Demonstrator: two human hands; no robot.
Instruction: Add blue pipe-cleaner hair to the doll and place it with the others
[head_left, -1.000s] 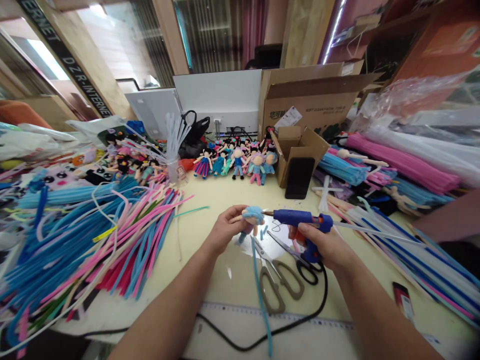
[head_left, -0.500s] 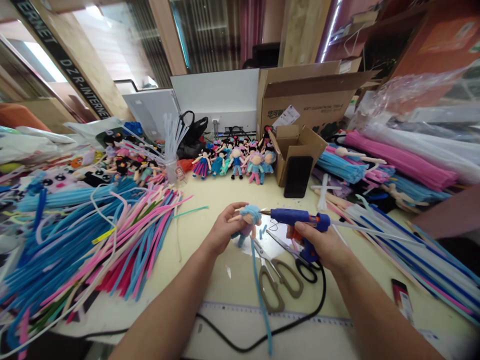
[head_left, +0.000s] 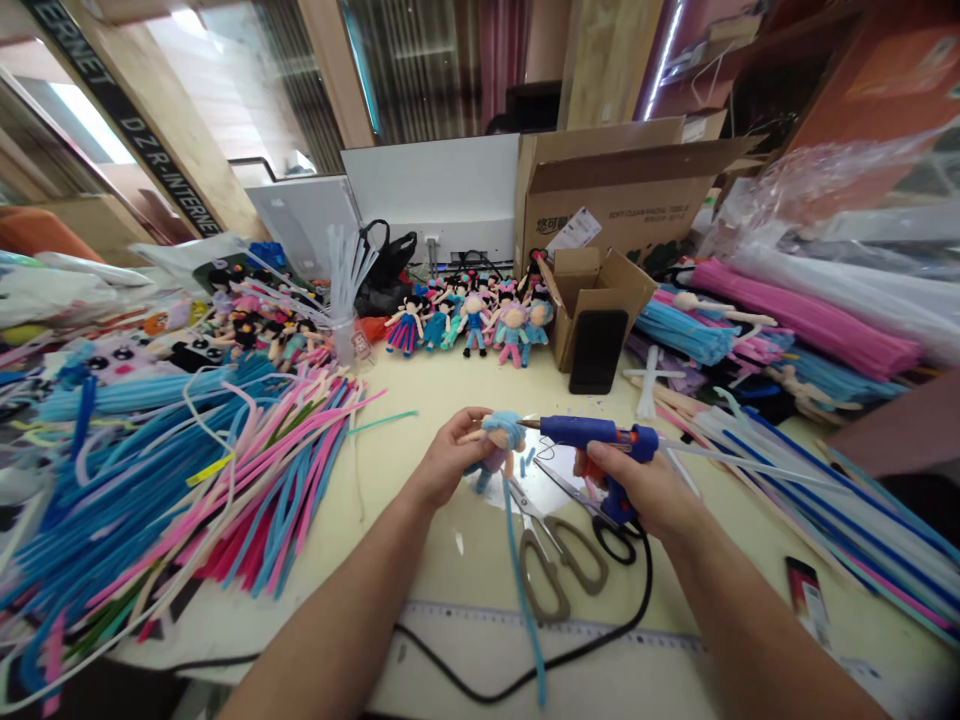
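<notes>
My left hand is closed around a small pipe-cleaner doll with light blue hair. A long blue pipe cleaner hangs down from the doll over the table. In my right hand is a blue glue gun, a clear glue stick jutting from its back end. Its metal nozzle points left, at the doll's hair; whether it touches I cannot tell. Below the gun lie scissors with olive-grey handles and a black-handled pair.
Bundles of pipe cleaners cover the left side, more the right. Finished dolls stand at the back beside a small carton with a phone against it. A black cable loops across a ruler in front.
Almost nothing differs. Both hands hold the doll and the glue gun in nearly the same place, the nozzle still at the hair; the view has shifted very slightly.
</notes>
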